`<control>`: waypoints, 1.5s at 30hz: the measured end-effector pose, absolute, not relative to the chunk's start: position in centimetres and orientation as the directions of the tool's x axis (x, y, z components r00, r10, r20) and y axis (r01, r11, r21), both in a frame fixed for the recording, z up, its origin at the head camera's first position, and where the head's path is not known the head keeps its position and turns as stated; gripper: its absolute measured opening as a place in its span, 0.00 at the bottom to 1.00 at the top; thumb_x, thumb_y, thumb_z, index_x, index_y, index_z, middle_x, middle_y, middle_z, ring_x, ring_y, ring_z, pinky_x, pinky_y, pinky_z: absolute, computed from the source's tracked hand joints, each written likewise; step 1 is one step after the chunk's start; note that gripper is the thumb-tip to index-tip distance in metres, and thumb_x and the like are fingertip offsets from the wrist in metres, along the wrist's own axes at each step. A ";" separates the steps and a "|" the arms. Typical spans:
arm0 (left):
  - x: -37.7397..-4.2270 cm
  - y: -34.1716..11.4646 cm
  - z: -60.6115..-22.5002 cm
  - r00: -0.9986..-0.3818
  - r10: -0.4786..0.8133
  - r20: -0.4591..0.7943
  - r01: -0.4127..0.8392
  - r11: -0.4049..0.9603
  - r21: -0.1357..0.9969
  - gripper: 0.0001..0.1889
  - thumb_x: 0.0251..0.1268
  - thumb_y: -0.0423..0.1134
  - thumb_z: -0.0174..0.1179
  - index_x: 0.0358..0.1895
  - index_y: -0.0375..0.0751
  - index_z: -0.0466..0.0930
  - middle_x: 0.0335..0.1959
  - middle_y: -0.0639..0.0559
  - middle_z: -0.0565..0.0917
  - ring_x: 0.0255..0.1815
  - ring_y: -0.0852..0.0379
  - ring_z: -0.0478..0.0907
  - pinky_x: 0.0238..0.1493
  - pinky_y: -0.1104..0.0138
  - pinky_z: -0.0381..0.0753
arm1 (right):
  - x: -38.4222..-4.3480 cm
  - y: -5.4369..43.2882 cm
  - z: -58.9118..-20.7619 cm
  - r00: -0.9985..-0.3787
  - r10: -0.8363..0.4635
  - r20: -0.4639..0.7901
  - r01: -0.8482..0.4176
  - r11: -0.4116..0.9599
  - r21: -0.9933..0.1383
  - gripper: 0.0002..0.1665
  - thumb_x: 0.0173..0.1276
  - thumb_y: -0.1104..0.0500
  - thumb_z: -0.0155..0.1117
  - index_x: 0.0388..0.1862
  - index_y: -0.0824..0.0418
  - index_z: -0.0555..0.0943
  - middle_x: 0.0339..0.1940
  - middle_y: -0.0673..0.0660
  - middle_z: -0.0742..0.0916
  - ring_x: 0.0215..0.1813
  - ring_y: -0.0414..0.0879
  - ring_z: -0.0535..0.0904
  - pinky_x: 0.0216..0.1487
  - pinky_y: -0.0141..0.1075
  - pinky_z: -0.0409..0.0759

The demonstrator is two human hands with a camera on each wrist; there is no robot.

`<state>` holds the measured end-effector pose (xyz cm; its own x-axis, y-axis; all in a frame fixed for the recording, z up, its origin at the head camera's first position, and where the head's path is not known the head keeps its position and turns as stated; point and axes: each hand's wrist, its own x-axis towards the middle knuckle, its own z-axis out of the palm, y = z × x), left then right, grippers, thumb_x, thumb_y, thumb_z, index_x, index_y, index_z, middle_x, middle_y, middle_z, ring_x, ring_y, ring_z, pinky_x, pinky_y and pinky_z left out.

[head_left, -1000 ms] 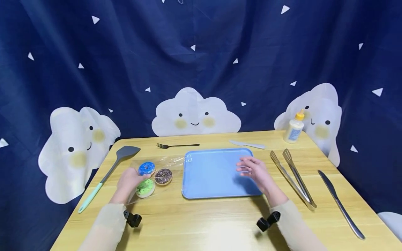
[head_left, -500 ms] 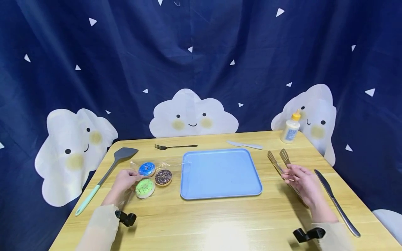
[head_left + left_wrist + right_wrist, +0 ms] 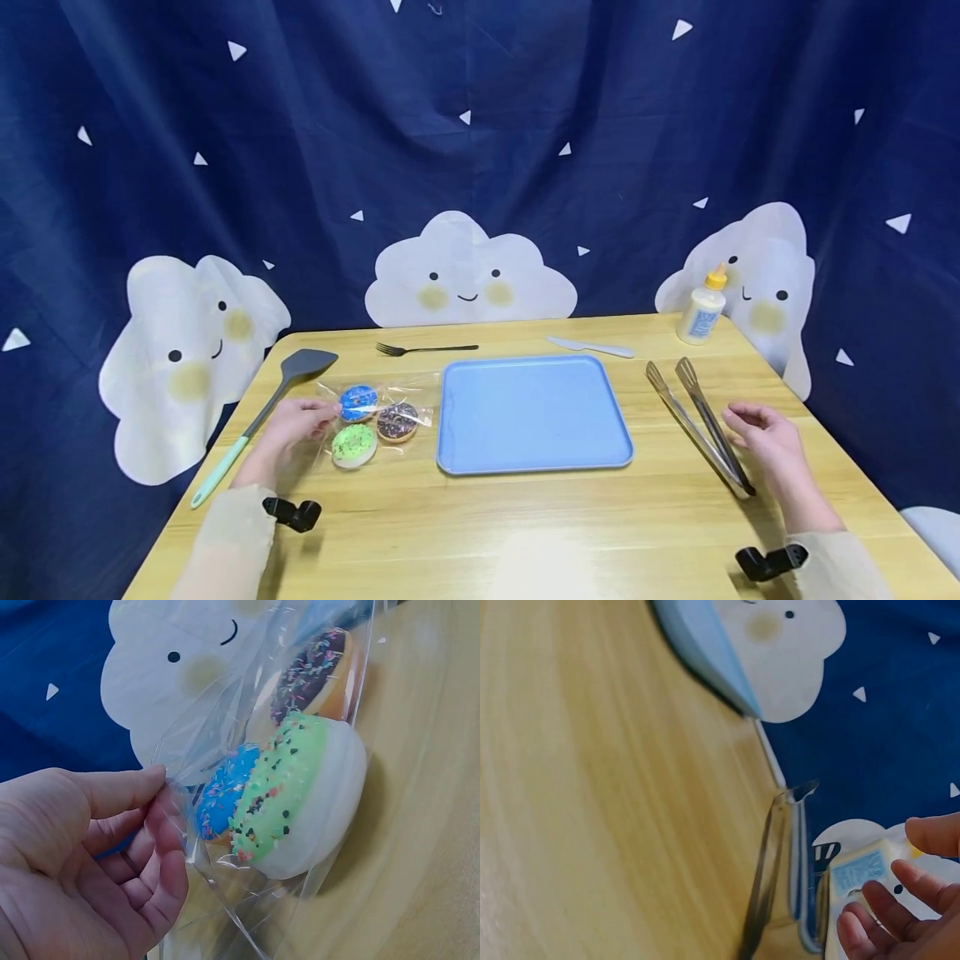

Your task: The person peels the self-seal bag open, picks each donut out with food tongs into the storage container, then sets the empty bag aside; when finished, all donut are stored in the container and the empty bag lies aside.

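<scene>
Pinching the edge of a clear plastic bag (image 3: 411,390) between thumb and fingers, the left hand (image 3: 300,421) is holding it to the left of a blue tray (image 3: 534,414), one end stretching toward the tray's side. Inside the bag, a blue doughnut (image 3: 358,403), a green doughnut (image 3: 354,446) and a dark brown doughnut (image 3: 397,422) are showing their sprinkles. The right hand (image 3: 772,437) is hovering just beside the metal tongs (image 3: 718,433), its thumb and fingers spread apart. A bottle (image 3: 701,317) with a yellow cap is standing near the tabletop's (image 3: 420,525) far right corner. Beyond the tray, a fork (image 3: 427,350) and a white knife (image 3: 590,347) are lying apart, while a spatula (image 3: 227,461) is resting left of the left hand.
</scene>
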<state>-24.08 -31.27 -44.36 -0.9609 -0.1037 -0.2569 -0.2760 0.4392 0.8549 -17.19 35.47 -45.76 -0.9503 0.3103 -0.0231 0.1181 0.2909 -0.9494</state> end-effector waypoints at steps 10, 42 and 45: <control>-23.8 -30.7 -44.0 -0.975 -0.058 -0.215 -0.217 0.458 0.862 0.17 0.61 0.44 0.62 0.40 0.30 0.81 0.25 0.51 0.79 0.27 0.59 0.73 0.30 0.67 0.76 | -17.0 34.5 -45.9 -0.944 0.323 -0.069 0.234 0.507 -0.830 0.34 0.67 0.48 0.57 0.59 0.74 0.67 0.48 0.66 0.78 0.42 0.44 0.75 0.34 0.29 0.72; -23.5 -29.8 -44.9 -0.980 -0.063 -0.191 -0.194 0.541 0.818 0.15 0.64 0.42 0.59 0.34 0.29 0.78 0.23 0.50 0.74 0.26 0.57 0.69 0.26 0.67 0.71 | -18.0 33.6 -47.0 -0.982 0.149 -0.120 0.186 0.590 -0.786 0.50 0.55 0.63 0.69 0.64 0.81 0.48 0.51 0.81 0.67 0.49 0.68 0.68 0.44 0.52 0.72; -23.5 -29.8 -44.9 -0.978 -0.066 -0.195 -0.201 0.520 0.830 0.15 0.66 0.41 0.57 0.37 0.28 0.78 0.23 0.50 0.75 0.26 0.57 0.70 0.26 0.67 0.71 | -18.1 33.5 -46.9 -0.977 0.159 -0.143 0.211 0.591 -0.779 0.48 0.55 0.65 0.67 0.63 0.81 0.49 0.53 0.82 0.65 0.50 0.69 0.67 0.46 0.54 0.71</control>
<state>-23.47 -29.84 -44.90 -0.9785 -0.0663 -0.1954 -0.2010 0.5201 0.8301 -18.12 33.54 -46.94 -0.9768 0.1594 -0.1433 0.2107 0.5906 -0.7790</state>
